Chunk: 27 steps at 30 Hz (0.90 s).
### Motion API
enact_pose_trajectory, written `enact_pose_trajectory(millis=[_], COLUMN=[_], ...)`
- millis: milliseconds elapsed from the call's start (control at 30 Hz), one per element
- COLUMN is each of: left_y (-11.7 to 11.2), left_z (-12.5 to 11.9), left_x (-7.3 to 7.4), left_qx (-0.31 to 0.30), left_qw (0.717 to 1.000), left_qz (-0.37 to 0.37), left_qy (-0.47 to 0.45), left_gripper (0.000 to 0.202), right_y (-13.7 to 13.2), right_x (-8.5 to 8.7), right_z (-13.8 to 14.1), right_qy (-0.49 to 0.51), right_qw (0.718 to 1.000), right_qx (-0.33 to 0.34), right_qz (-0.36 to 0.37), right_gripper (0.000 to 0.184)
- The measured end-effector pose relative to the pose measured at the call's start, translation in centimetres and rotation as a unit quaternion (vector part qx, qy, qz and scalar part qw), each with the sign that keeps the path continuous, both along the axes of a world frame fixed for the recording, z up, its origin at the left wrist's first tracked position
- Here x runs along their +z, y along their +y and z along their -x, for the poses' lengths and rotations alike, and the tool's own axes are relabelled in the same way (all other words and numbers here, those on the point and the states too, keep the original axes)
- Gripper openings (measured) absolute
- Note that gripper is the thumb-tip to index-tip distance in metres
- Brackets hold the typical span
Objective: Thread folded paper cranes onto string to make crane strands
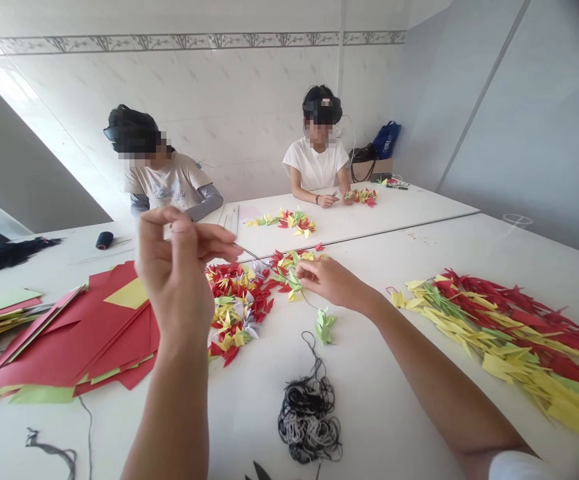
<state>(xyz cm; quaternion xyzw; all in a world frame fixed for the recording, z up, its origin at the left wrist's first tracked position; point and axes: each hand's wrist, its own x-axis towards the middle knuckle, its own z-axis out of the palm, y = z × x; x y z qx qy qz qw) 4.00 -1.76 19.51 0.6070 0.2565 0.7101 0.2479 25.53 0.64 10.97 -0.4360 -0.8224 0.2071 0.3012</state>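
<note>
left hand point(177, 280) pinches needle point(252, 257), right hand point(332, 283) touches cranes point(292, 280) (shirt point(169, 187) unreadable)

**Op notes: wearer's body, hd cam**

From my remote seat I get both of the wearer's hands in view. The L hand point(177, 280) and R hand point(332, 283) are bare, w/ slim fingers. The short, trimmed L thumbnail point(182, 228) is the only nail I can make out clearly.

The slim L forearm point(169, 413) is bare all the way to the bottom edge of the frame. The long, slim R forearm point(444, 393) is bare as well, up to a plain white fabric sleeve point(514, 467) at the lower edge, prob. a T-shirt sleeve, though only a sliver shows. I can't see any print or logo on it from here.
</note>
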Motion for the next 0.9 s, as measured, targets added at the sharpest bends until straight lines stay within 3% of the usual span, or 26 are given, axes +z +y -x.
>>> enact_pose_trajectory(millis=[100,267,467,700,900], left_y=[-0.2,-0.5,0.0,0.1,0.2], left_z=[0.5,0.7,0.2,-0.4,-1.0], left_x=[0.4,0.8,0.0,-0.5,-0.8], left_qx=[0.052,0.138,0.034,0.017,0.025], left_qw=[0.997,0.99,0.998,0.99,0.989], left_qz=[-0.037,-0.003,0.021,0.018,-0.003], left_qy=[-0.04,-0.015,0.057,0.138,0.147], left_gripper=[0.007,0.008,0.005,0.007,0.004], right_y=[1.1,2.2,4.3,6.5,7.1], right_x=[-1.6,-2.5,-4.1,-8.6,-9.0], right_z=[-0.1,-1.3,-4.4,-4.7,-4.5], right_qy=[-0.038,-0.082,-0.063,-0.069,-0.03], right_qw=[0.998,0.991,0.984,0.979,0.982], right_qx=[0.013,0.028,-0.153,-0.175,-0.181], right_qz=[0.045,0.104,0.06,0.073,0.052], right_gripper=[0.012,0.012,0.031,0.038,0.032])
